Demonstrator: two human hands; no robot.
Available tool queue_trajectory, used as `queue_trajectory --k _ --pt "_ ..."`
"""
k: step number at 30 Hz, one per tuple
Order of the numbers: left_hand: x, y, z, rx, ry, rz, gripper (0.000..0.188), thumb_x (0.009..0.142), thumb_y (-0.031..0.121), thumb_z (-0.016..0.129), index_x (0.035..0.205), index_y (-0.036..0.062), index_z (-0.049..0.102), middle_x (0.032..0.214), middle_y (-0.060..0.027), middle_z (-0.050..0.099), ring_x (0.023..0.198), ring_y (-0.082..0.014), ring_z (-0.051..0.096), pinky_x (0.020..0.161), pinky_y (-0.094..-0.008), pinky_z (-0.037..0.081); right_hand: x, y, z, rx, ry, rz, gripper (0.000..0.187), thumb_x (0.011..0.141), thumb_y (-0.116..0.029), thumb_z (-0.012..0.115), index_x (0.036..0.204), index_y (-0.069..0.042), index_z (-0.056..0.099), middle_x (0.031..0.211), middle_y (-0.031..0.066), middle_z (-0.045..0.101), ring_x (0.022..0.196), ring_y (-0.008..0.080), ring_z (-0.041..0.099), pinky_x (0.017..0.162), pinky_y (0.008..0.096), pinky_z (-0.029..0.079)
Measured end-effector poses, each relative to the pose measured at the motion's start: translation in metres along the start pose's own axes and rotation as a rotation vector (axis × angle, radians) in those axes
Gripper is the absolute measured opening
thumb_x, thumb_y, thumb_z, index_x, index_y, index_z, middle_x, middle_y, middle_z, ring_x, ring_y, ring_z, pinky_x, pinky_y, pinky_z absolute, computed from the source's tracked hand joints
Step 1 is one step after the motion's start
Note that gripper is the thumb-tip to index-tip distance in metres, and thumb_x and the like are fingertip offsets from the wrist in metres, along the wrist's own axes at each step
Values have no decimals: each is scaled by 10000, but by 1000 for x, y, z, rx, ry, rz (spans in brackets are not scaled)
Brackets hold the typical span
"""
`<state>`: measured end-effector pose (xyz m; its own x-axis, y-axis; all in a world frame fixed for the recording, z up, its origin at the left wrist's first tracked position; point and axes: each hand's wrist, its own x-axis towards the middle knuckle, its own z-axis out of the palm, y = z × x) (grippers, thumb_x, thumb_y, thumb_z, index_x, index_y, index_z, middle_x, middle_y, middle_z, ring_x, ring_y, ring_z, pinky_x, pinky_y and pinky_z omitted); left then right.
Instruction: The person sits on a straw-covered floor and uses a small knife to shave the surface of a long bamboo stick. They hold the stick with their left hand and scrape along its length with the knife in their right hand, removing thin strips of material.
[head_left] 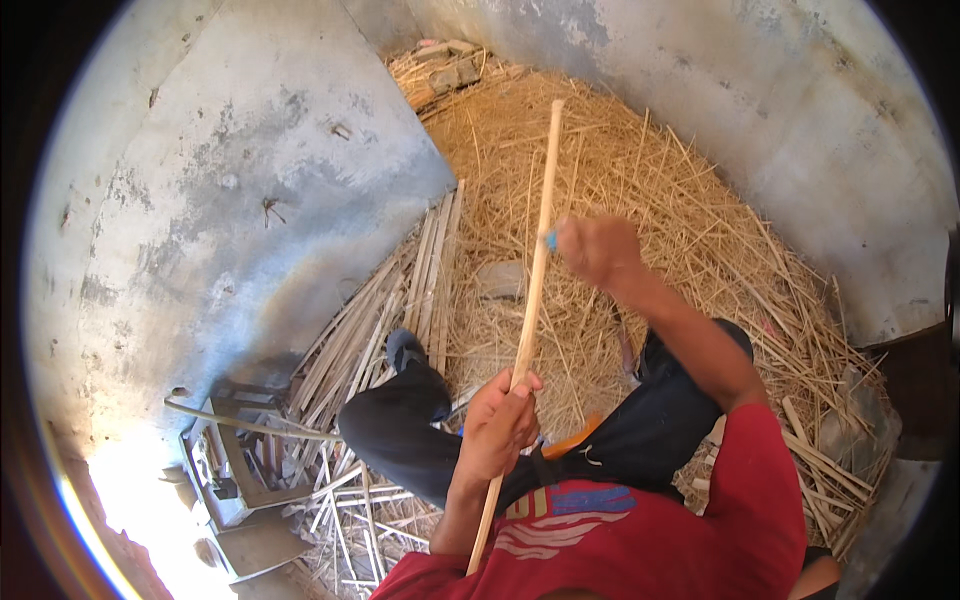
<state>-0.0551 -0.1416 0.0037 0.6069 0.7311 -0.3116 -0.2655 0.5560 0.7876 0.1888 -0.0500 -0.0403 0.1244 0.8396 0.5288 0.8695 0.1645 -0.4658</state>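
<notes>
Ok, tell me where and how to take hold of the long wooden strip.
Best, I'd judge, by the bare upper end of the wooden strip, pinched across its slim width from the left: the left hand wraps its lower part, and the right hand sits close on its right.

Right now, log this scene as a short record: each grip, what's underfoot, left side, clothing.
Left grip: closed around a pale wooden strip
Right grip: closed, beside the strip's upper part, small blue item showing
Underfoot: scattered straw-coloured slivers
Left side: pile of strips next to a patchy grey wall
Clothing: red shirt, dark trousers
</notes>
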Motion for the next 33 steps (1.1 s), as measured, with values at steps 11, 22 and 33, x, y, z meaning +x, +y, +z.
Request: queue_trajectory --k 11,22,33 --pt "3 0 -5 88 -31 -12 184 1014 202 466 1076 30 492 561 59 355 425 -28 282 404 -208 233 9 17 5 34 59 -1 477 935 -296 405 527 -92 544 421 100 453 341 259 451 369 390 360" --pt "-11 -5 -14 134 -19 -65 166 1024 221 444 1059 62 479 572 74 356 435 -21 288 398 -204 236 0 30 19 20 -57 51 503 922 -344 379 533 -80 558 400 72 429 339 243 433 358 398 362" --pt "-51 -8 -2 381 -61 -147 175 1021 226 448 1016 56 487 618 75 383 499 -12 314 452 -194 262 33 120 5 -126 117 180 543 944 -360 349 515 -70 513 420 37 428 384 199 421 323 370 300"
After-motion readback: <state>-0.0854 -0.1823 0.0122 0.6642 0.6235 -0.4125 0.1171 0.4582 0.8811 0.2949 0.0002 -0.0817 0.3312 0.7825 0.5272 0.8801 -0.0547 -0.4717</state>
